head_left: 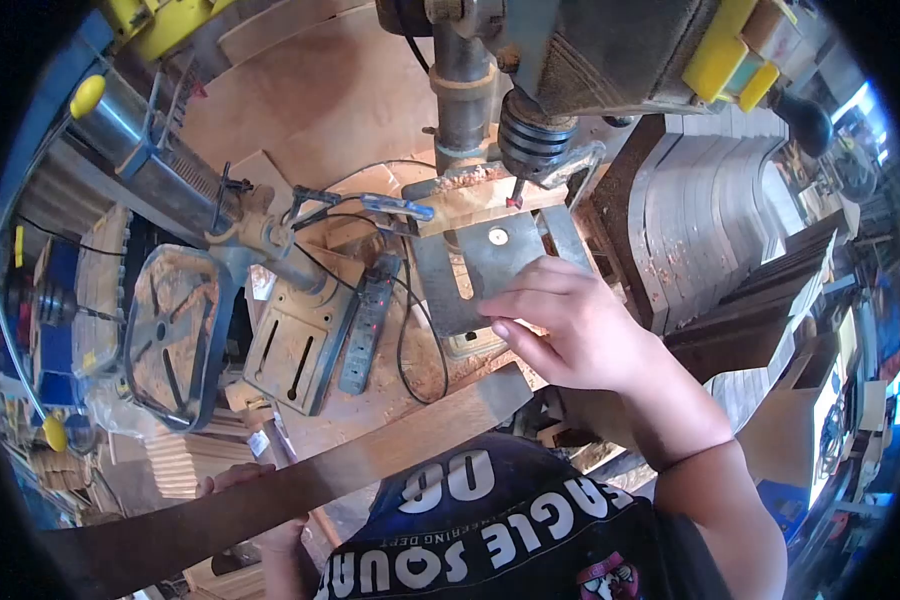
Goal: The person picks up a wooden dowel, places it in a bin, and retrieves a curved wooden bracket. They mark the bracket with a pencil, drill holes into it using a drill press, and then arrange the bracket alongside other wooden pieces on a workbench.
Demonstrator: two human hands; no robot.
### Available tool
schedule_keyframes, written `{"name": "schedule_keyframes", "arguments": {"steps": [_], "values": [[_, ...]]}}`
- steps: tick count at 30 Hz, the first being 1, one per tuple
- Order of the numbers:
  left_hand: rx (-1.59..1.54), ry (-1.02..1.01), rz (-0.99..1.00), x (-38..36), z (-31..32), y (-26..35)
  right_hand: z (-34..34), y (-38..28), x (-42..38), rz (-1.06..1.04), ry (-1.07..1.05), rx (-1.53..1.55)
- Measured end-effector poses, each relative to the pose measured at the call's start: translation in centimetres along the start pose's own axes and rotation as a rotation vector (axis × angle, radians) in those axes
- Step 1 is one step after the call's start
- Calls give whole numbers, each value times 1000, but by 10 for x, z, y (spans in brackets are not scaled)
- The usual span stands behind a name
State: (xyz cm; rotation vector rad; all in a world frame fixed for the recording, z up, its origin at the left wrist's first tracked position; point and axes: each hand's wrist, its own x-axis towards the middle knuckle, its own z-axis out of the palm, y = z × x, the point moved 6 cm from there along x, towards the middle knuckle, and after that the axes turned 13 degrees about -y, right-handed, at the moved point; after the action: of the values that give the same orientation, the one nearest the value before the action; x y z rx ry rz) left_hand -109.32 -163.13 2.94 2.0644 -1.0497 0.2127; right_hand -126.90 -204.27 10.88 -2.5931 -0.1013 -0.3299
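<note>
A long, slightly curved wooden board (390, 442) slants across the front of my body, from the lower left up toward the drill press table. My left hand (238, 478) is wrapped around it at the lower left; its fingers show over the upper edge and the board hides the palm. My right hand (565, 325) is over the front edge of the dark metal drill press table (432, 275), fingers stretched forward and thumb slightly apart, with no object visible in it. Behind it, a drill bit (516, 193) hangs from the chuck (535, 135) above a wooden fence (470, 205).
A second drill press table (175, 340) stands at left, covered in wood chips. A power strip (370, 325) with black cables lies between the machines. A blue-handled clamp (397, 207) sits at the fence. Curved wooden pieces (705, 220) are stacked at right.
</note>
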Motion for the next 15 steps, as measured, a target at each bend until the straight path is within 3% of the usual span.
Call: {"name": "schedule_keyframes", "arguments": {"steps": [4,7,9,11,12,13,15], "values": [[34,-49,-6,-1,-7,-8,23,8,40,-134,-100,-55],[-11,-17,37,1,-5,-8,29,53,38,-44,-285,-116],[-96,-19,37,-1,-8,-10,3,66,5,164,-292,-280],[-202,-90,1,-13,-12,-20,-33,82,-37,790,-272,-262],[-238,-127,-16,-22,-14,-32,-41,93,-65,972,-224,-449],[-240,-180,-27,-45,-28,-67,-52,89,-79,1005,-175,-464],[-239,-139,-56,-48,-24,-74,-57,68,-92,1038,-33,-254]]}}
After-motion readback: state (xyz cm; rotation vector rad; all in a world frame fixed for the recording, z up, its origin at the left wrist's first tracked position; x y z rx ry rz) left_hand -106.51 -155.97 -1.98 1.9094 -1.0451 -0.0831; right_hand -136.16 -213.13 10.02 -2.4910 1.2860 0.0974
